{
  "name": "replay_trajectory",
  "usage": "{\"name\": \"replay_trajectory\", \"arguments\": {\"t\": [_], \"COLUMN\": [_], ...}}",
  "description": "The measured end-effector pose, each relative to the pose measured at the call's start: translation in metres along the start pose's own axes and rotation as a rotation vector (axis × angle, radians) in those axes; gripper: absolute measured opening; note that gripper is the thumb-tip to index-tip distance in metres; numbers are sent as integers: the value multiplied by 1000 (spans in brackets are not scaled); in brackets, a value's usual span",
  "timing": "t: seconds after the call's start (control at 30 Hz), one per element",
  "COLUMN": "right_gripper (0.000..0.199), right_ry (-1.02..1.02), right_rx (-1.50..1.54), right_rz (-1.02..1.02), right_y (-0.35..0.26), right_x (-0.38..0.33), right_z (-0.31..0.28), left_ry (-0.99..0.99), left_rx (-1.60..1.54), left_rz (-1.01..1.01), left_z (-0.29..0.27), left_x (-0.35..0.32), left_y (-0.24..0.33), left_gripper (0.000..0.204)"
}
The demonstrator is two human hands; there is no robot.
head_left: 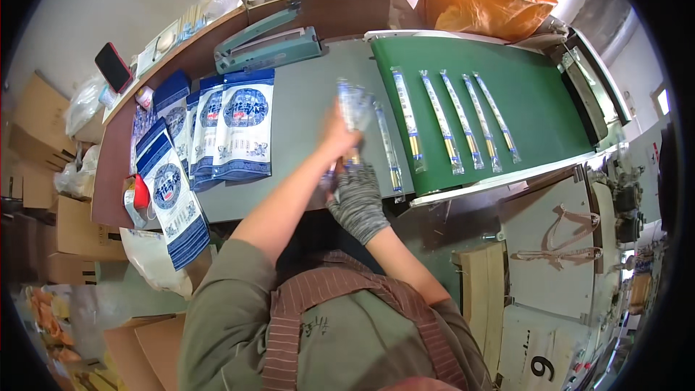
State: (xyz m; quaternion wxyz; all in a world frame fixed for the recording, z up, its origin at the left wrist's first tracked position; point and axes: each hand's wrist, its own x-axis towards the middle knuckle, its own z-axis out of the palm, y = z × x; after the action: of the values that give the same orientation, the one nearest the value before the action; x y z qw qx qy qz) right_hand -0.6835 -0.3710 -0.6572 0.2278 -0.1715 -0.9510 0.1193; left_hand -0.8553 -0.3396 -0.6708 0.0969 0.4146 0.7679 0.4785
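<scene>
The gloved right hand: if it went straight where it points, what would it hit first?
Probably the bundle of slim wrapped packets in the left hand; blur leaves any gap unclear.

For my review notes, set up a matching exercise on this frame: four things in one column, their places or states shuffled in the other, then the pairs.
Things
1. Left hand
2. Right hand
3. Five slim packets
4. Teal hinged device

Places or states
A. Spaced out on the green belt
B. In a grey knit glove
C. Beyond the blue-and-white pouches
D. Bare, gripping a blurred bundle

Pairs: 1-D, 2-B, 3-A, 4-C
</scene>
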Motion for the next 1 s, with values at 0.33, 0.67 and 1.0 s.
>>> {"name": "replay_trajectory", "arguments": {"t": [0.33,0.67,1.0], "right_gripper": [56,63,54], "right_ry": [227,2,50], "right_rx": [-179,-93,519], "right_rz": [546,367,537], "right_y": [202,11,-60], "right_x": [32,90,133], "right_z": [-158,10,52], "left_ry": [-19,80,-193], "left_rx": [592,-118,-1194], "left_rz": [-202,-232,-674], "left_z": [-81,-89,-128], "left_x": [-34,-33,-28], "left_y": [4,-41,9], "left_gripper": [95,81,55]}}
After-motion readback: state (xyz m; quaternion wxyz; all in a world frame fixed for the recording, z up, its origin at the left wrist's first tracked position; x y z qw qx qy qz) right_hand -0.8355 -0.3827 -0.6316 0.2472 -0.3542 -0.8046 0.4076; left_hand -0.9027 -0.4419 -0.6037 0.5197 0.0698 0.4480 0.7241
